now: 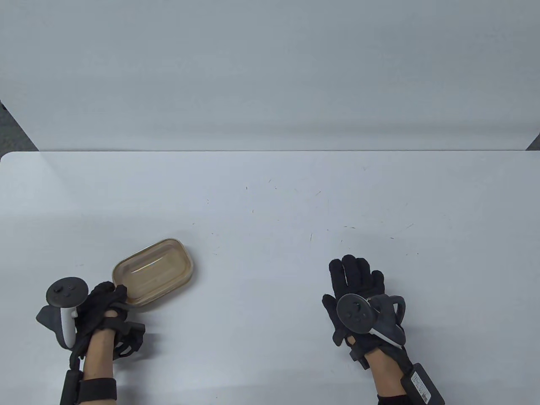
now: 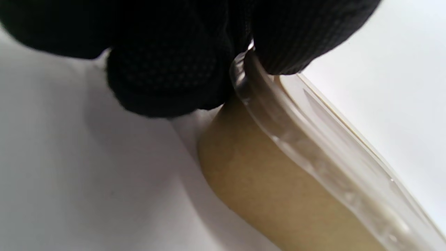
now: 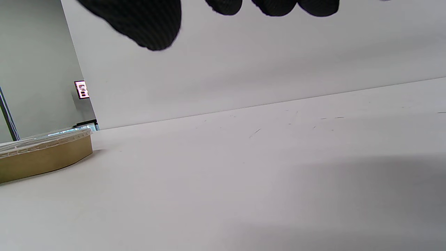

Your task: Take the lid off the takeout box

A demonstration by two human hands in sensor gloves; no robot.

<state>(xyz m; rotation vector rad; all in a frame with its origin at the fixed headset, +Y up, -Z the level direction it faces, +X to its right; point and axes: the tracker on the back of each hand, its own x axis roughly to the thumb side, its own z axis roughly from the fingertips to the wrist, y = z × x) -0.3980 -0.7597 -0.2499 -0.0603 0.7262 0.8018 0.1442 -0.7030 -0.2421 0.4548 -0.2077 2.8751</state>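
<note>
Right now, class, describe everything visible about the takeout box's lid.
The lid is clear plastic, a rounded rectangle with a raised rim, still seated on the tan paper-like takeout box on the white table. It lies flat, angled, near the table's front left. The left hand pinches its near rim; the fingertips press the edge.

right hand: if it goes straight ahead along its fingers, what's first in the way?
Nothing seen: the right hand points up the bare table toward the far edge. The takeout box sits well off to its left.

Glossy clear plastic lid over a matt brown paper takeout box, black knitted cloth on the fingers, smooth white bench faintly scuffed.
</note>
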